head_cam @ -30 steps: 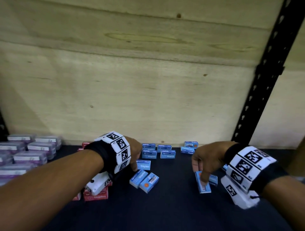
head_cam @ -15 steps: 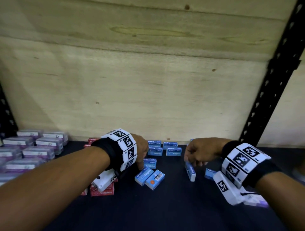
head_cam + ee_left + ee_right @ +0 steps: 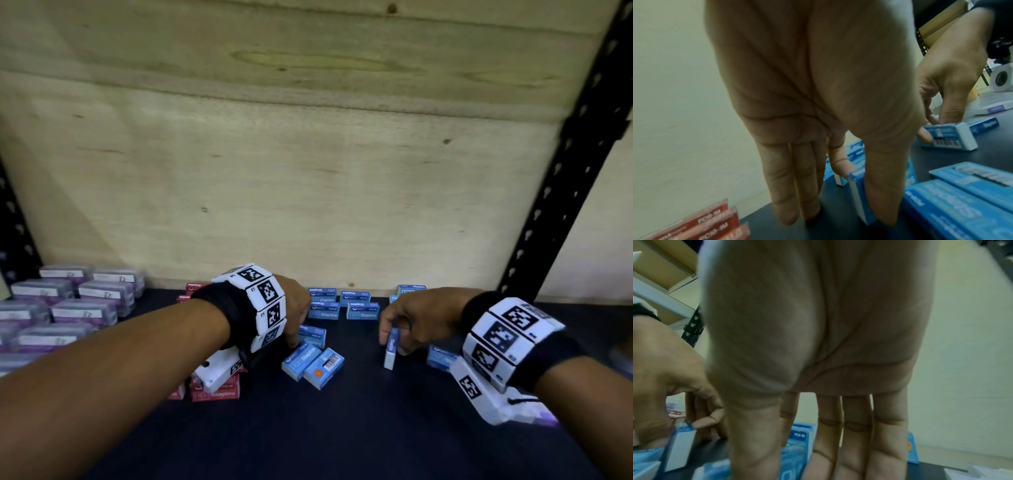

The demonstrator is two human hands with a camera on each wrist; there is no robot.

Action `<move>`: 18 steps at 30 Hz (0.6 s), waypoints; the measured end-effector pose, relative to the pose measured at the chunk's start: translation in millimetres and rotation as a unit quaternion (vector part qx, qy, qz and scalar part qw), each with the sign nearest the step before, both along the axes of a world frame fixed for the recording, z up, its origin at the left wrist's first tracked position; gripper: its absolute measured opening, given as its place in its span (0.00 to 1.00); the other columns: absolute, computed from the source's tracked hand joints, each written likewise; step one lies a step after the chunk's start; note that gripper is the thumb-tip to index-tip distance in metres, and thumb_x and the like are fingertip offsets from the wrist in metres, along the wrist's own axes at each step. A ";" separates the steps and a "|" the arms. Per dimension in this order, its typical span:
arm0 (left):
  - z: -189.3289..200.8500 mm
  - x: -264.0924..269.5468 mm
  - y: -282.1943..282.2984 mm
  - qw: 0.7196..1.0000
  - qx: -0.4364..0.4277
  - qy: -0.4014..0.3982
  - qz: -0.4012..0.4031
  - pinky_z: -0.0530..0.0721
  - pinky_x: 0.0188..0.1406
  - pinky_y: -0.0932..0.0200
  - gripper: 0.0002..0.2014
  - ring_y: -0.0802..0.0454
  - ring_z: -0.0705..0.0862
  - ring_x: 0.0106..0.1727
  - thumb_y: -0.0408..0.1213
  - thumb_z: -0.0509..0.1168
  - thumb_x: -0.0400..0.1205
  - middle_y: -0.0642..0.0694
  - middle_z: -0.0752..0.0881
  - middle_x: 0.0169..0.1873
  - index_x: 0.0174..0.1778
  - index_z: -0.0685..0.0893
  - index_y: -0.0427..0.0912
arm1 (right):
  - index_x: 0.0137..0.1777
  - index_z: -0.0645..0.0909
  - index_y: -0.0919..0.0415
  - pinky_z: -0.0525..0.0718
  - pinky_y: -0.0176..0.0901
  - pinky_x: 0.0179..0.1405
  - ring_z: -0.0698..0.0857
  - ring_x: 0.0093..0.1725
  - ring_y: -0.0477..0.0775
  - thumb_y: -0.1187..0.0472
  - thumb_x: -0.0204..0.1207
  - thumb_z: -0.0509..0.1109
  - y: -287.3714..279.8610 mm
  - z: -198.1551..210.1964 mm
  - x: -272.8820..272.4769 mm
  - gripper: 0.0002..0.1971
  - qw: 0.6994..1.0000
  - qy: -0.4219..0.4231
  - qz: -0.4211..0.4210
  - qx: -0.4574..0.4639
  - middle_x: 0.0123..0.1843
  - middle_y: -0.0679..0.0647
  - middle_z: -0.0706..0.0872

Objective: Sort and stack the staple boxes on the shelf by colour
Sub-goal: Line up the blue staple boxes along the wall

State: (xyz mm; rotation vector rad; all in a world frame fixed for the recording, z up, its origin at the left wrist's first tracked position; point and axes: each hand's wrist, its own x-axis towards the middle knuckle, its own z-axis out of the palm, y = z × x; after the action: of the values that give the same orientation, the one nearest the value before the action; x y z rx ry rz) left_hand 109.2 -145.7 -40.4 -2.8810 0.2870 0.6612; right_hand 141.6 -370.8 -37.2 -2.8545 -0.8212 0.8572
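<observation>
Several blue staple boxes lie on the black shelf (image 3: 342,428). My left hand (image 3: 295,342) reaches down at the shelf's middle; in the left wrist view its thumb and index finger pinch a blue box (image 3: 856,194) standing on edge. Right of it, my right hand (image 3: 392,344) grips another blue box (image 3: 388,359), also on edge on the shelf. Two loose blue boxes (image 3: 313,365) lie just before the left hand. A row of stacked blue boxes (image 3: 342,306) stands at the back wall. Red boxes (image 3: 214,392) sit partly hidden under my left wrist.
Purple-and-clear boxes (image 3: 68,308) are stacked at the far left. One more blue box (image 3: 440,358) lies beside my right wrist, another (image 3: 411,289) at the back. A plywood wall (image 3: 308,171) closes the rear and a black upright post (image 3: 555,222) stands at the right.
My right hand has carried its blue box a little left and toward the back, keeping it on edge. The left hand has stayed near the same boxes.
</observation>
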 end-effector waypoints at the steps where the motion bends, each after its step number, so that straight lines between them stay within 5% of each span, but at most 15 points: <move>1: 0.8 -0.8 0.6 1.000 -0.005 0.003 0.002 0.65 0.26 0.61 0.14 0.54 0.67 0.29 0.46 0.72 0.78 0.49 0.72 0.35 0.46 0.74 0.46 | 0.55 0.85 0.44 0.86 0.54 0.62 0.88 0.50 0.55 0.62 0.77 0.74 -0.7 -1.4 1.1 0.12 1.000 -0.012 -0.003 0.001 0.49 0.51 0.90; 5: 0.6 -6.9 -0.3 0.998 -0.015 -0.054 -0.010 0.63 0.27 0.64 0.12 0.57 0.68 0.30 0.46 0.68 0.82 0.54 0.72 0.33 0.50 0.71 0.47 | 0.50 0.79 0.41 0.85 0.51 0.55 0.84 0.42 0.48 0.49 0.77 0.74 -3.0 -7.4 3.6 0.07 0.998 -0.067 -0.013 -0.009 0.45 0.45 0.86; 10: 1.7 -7.4 -5.1 0.997 -0.031 -0.064 -0.022 0.65 0.30 0.63 0.12 0.57 0.70 0.32 0.47 0.65 0.85 0.56 0.70 0.33 0.53 0.68 0.47 | 0.47 0.77 0.43 0.87 0.52 0.54 0.87 0.40 0.50 0.44 0.76 0.74 -2.9 -9.6 7.4 0.09 0.995 -0.092 -0.030 -0.010 0.45 0.48 0.91; 14: 3.4 -9.1 -8.2 0.997 -0.039 -0.064 -0.029 0.69 0.42 0.61 0.17 0.45 0.81 0.52 0.47 0.65 0.84 0.54 0.77 0.40 0.66 0.72 0.45 | 0.48 0.77 0.45 0.84 0.47 0.51 0.85 0.43 0.49 0.46 0.75 0.75 0.9 -7.1 8.9 0.10 0.991 -0.129 -0.021 -0.010 0.41 0.43 0.84; 18: 1.9 -8.4 -7.9 0.997 -0.039 -0.069 -0.021 0.66 0.31 0.63 0.16 0.49 0.75 0.43 0.48 0.65 0.84 0.54 0.73 0.36 0.64 0.73 0.47 | 0.50 0.75 0.45 0.82 0.47 0.52 0.84 0.50 0.52 0.49 0.76 0.73 7.9 -4.9 8.9 0.09 0.989 -0.143 -0.020 -0.017 0.45 0.45 0.82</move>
State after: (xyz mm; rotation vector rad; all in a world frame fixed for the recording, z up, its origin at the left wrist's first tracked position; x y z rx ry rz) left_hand 100.8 -153.6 -38.5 -2.9679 0.3620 0.4501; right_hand 150.5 -362.9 -42.0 -3.0572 -0.7759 0.4651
